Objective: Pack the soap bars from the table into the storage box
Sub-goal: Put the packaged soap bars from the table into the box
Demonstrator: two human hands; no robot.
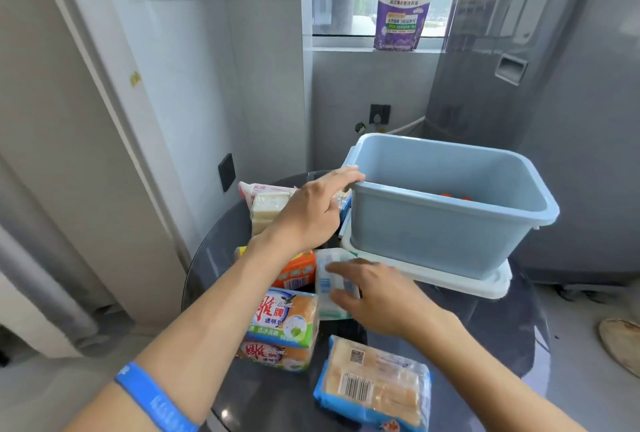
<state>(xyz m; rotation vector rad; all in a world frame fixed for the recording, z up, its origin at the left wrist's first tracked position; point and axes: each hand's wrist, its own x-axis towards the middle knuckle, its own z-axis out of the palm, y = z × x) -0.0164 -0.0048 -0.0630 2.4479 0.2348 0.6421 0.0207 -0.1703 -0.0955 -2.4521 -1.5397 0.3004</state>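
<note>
Dark round glass table by window. Left hand is gripping near-left rim corner of blue storage box. Right hand is pinching white soap pkg, w/ pkg lying just in front of box, among other soap bars.

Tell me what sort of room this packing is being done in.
Probably a home laundry or utility corner. A tall grey appliance, perhaps a washing machine, stands by the window, a pouch of laundry detergent sits on the sill, and wrapped soap bars lie on a dark round table.
</note>
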